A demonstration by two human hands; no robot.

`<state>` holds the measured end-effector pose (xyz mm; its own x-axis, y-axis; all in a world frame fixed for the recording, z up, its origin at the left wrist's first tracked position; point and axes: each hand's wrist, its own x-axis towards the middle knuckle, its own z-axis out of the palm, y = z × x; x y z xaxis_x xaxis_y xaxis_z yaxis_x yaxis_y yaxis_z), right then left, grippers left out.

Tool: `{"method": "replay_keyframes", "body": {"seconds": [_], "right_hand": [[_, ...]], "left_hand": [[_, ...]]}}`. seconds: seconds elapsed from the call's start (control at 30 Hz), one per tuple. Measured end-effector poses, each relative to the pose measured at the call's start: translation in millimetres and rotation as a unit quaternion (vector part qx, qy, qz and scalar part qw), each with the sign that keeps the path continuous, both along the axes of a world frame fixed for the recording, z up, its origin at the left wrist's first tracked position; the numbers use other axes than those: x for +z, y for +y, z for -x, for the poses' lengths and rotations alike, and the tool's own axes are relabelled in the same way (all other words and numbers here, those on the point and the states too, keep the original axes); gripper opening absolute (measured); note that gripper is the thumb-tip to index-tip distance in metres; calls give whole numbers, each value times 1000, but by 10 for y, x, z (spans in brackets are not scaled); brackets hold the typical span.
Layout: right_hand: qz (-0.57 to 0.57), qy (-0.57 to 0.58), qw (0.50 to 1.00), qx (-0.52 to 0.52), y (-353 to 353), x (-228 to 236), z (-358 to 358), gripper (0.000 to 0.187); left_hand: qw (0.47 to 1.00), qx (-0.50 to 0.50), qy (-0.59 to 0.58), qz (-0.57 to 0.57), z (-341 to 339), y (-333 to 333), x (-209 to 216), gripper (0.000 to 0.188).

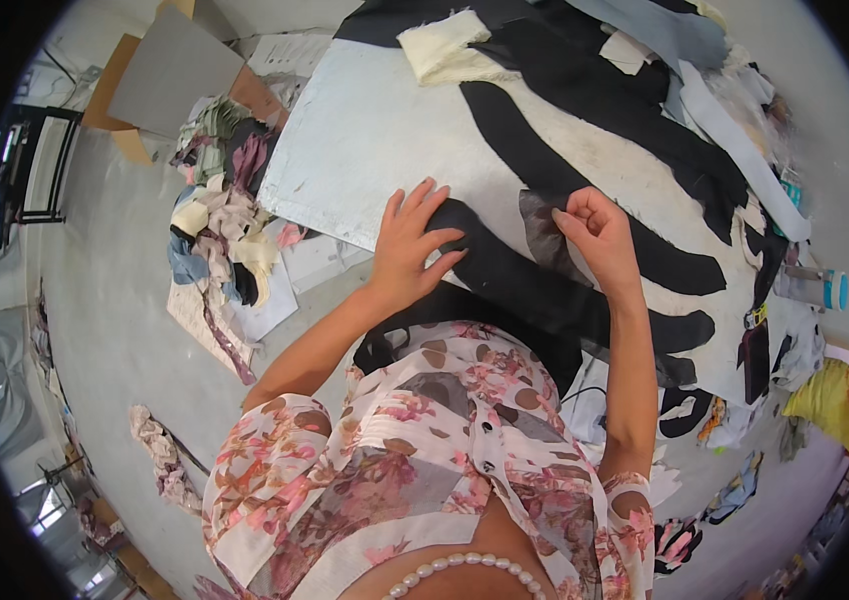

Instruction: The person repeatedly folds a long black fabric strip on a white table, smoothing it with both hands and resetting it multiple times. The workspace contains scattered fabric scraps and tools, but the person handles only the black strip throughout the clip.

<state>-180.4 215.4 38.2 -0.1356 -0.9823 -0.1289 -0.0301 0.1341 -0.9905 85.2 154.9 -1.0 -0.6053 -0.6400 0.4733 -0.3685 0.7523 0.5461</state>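
Note:
A curved black fabric piece (525,275) lies along the near edge of the white table (365,130). At its left end rests my left hand (413,245), fingers spread, with the thumb and fingertips by the cloth. Over its middle, my right hand (595,235) pinches the edge of a thin, sheer dark fabric piece (545,230) between thumb and fingers. That sheer piece hangs partly across the black one, and its lower part is hard to separate from it. Beyond my right hand, a second curved black fabric strip (505,125) lies flat.
Black cloth (615,105) covers the table's far side, with a folded cream fabric (455,48) on it. Grey-blue fabric (660,35) lies at the far right. Fabric scraps (225,225) are heaped on the left, near a cardboard box (170,80). Yellow cloth (842,408) hangs at right.

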Motion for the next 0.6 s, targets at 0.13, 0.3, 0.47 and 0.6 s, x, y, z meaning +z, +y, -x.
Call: {"method": "replay_keyframes", "body": {"seconds": [0.13,0.3,0.47,0.6], "right_hand": [[36,-78,996,21,103,174,118,12],[9,-106,992,73,202,323,116,13],[-87,-139,984,68,526,412,391,32],[-159,-60,985,8,1151,472,939,45]], "left_hand": [[925,-64,141,-347,306,143,274,23],[659,-90,226,-712,897,154,562,22],[709,-118,324,-615,1270,-148,616,10],[724,-136,345,-582,1566,-271,628,14]]}}
